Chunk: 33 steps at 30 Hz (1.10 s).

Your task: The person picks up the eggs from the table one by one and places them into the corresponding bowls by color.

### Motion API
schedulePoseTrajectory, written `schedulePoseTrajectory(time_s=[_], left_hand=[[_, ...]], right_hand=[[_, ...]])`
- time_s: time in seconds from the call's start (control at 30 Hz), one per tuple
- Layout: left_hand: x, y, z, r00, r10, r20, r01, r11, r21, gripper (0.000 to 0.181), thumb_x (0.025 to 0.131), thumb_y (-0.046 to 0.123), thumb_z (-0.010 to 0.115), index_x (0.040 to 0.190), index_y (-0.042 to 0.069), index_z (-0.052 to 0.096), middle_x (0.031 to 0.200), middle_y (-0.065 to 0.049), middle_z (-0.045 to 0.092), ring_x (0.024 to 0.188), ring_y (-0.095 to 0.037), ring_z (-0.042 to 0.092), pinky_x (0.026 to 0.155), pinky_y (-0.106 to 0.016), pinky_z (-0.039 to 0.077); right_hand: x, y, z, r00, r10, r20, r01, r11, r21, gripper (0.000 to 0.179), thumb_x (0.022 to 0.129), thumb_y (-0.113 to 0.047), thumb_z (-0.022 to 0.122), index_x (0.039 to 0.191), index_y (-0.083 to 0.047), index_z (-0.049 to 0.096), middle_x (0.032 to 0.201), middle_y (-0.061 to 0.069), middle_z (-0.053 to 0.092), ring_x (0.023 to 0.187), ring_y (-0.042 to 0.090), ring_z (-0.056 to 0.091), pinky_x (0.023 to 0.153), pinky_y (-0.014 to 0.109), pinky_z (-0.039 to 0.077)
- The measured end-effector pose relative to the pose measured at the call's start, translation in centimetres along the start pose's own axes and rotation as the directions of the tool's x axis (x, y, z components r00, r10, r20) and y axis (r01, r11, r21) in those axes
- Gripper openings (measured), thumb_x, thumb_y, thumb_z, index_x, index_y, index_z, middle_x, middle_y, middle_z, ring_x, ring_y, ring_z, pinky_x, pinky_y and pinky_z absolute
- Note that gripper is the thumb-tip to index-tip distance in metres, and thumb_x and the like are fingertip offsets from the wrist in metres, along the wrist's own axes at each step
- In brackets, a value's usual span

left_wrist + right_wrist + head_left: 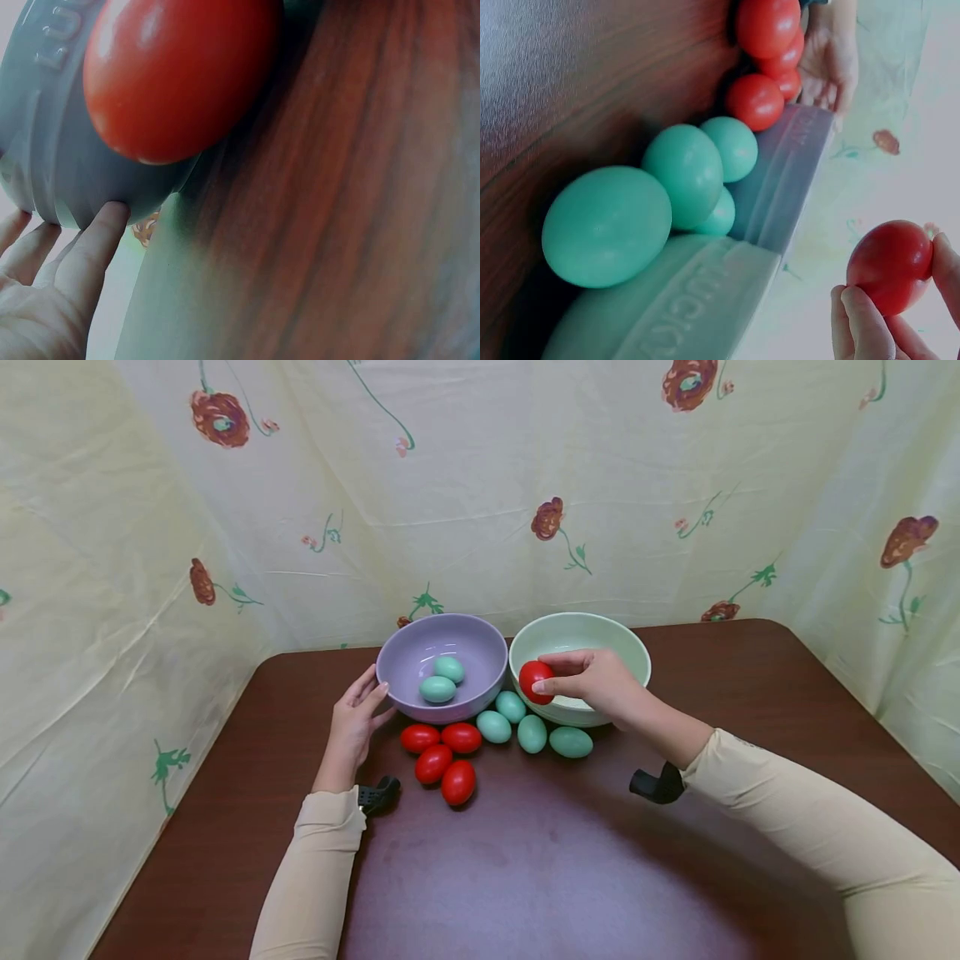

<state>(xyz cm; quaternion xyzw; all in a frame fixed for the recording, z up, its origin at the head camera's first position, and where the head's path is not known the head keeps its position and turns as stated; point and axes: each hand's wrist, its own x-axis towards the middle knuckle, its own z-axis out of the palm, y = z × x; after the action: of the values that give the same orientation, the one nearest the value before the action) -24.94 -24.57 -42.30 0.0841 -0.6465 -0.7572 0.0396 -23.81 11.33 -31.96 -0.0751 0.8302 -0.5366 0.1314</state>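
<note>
My right hand [603, 683] pinches a red egg [534, 682] between thumb and fingers, above the near-left rim of the pale green bowl [633, 652]. The right wrist view also shows this red egg [889, 266] at the fingertips. With extended fingers, my left hand [350, 724] touches the left outer side of the purple bowl [480, 647]; in the left wrist view its fingertips meet the bowl wall [97, 187]. Two mint-green eggs [437, 689] lie inside the purple bowl. Part of the green bowl's inside is hidden behind my right hand.
Several red eggs [433, 764] cluster on the brown table [480, 877] before the purple bowl. Several mint-green eggs [532, 734] lie in front of where the bowls meet. A flowered curtain [465, 527] hangs behind the table.
</note>
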Motion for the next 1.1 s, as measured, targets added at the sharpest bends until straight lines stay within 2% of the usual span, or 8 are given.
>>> schedulePoseTrajectory(time_s=[0.23,0.43,0.63,0.87,0.97,1.1], left_hand=[[-0.1,0.1,-0.1,1.0,-0.003,0.006,0.003,1.0,0.004,0.059,0.1,0.021,0.059,0.155,0.016,0.037,0.162,-0.006,0.035,0.142,-0.025,0.045,0.105,-0.048,0.047],[-0.1,0.1,-0.2,1.0,-0.014,0.01,0.013,1.0,0.003,0.06,0.1,0.021,0.059,0.155,0.016,0.036,0.162,-0.006,0.034,0.142,-0.025,0.044,0.105,-0.047,0.046],[-0.1,0.0,-0.3,1.0,-0.006,0.011,0.006,1.0,0.001,0.059,0.1,0.021,0.06,0.155,0.015,0.037,0.162,-0.007,0.034,0.141,-0.026,0.045,0.104,-0.047,0.047],[-0.1,0.0,-0.5,1.0,-0.007,0.003,0.007,1.0,0.01,0.059,0.1,0.021,0.059,0.155,0.016,0.037,0.161,-0.006,0.035,0.141,-0.026,0.045,0.101,-0.045,0.049],[-0.1,-0.1,-0.4,1.0,-0.004,0.008,0.004,1.0,0.007,0.058,0.101,0.02,0.058,0.155,0.015,0.036,0.162,-0.007,0.034,0.141,-0.026,0.045,0.102,-0.046,0.048],[0.0,0.0,-0.4,1.0,-0.007,0.018,0.007,1.0,0.01,0.059,0.101,0.02,0.058,0.155,0.015,0.035,0.162,-0.006,0.034,0.142,-0.025,0.044,0.103,-0.045,0.048]], right_hand=[[0.6,0.2,-0.7,1.0,0.019,-0.014,-0.018,1.0,0.023,0.051,0.089,-0.031,0.075,0.136,-0.013,0.063,0.13,0.012,0.068,0.121,0.023,0.061,0.103,0.033,0.048],[1.1,0.2,-1.1,0.999,0.046,-0.022,-0.044,0.997,0.059,0.051,0.091,-0.029,0.073,0.137,-0.011,0.061,0.132,0.014,0.066,0.115,0.02,0.066,0.107,0.036,0.051],[1.7,0.1,-1.6,0.996,0.065,-0.053,-0.059,0.992,0.112,0.053,0.092,-0.029,0.072,0.14,-0.009,0.058,0.135,0.014,0.063,0.119,0.019,0.065,0.106,0.034,0.05],[2.5,0.5,-2.4,0.99,0.087,-0.115,-0.074,0.991,0.107,0.053,0.089,-0.031,0.075,0.136,-0.009,0.062,0.122,0.005,0.07,0.09,-0.002,0.07,0.1,0.031,0.053],[2.9,0.8,-2.7,0.988,0.086,-0.127,-0.071,0.991,0.115,0.053,0.09,-0.03,0.074,0.136,-0.008,0.061,0.122,0.006,0.069,0.09,-0.001,0.07,0.1,0.029,0.054],[3.3,1.1,-3.0,0.984,0.099,-0.146,-0.082,0.99,0.117,0.053,0.091,-0.031,0.072,0.137,-0.007,0.06,0.132,0.013,0.063,0.1,0.009,0.069,0.099,0.027,0.055]])
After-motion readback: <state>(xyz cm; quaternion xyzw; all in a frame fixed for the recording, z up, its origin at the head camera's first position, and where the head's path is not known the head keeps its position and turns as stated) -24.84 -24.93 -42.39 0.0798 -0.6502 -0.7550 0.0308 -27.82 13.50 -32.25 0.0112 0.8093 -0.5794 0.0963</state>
